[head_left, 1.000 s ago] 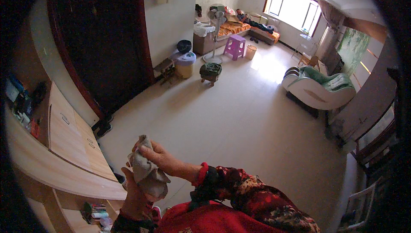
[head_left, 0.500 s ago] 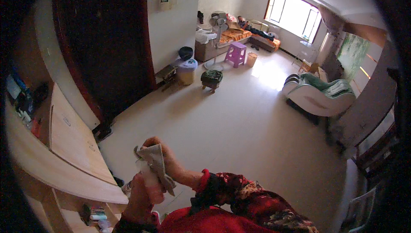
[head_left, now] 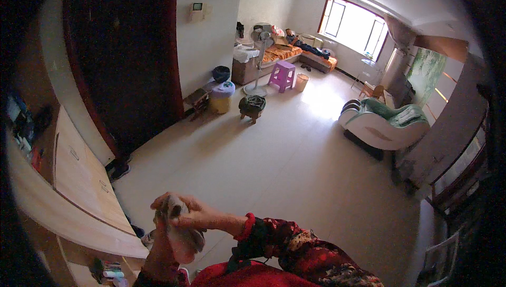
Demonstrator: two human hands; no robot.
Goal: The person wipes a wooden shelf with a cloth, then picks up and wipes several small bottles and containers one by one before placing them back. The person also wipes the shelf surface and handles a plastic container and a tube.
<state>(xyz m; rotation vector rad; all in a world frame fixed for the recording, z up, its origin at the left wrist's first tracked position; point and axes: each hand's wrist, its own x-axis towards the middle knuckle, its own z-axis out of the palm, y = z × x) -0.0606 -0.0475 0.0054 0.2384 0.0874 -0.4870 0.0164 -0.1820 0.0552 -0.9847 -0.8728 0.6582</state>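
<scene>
Low in the view, left of centre, my two hands are close together. My right hand is closed on a greyish-beige cloth, pressing it around the top of a pale pinkish object. Below it, my left hand has its fingers wrapped round that object. The cloth and my fingers hide much of it, so its kind cannot be made out. Both hands are over the floor, just right of a light wooden cabinet.
Small items lie on the cabinet's open shelf. Farther off stand a dark-topped stool, a lidded bin, a purple stool, a fan and a white massage chair. A person lies on the sofa.
My right hand has moved slightly down and left, folding the cloth closer around the object's top. The cloth no longer hangs spread out. The view has shifted a little.
</scene>
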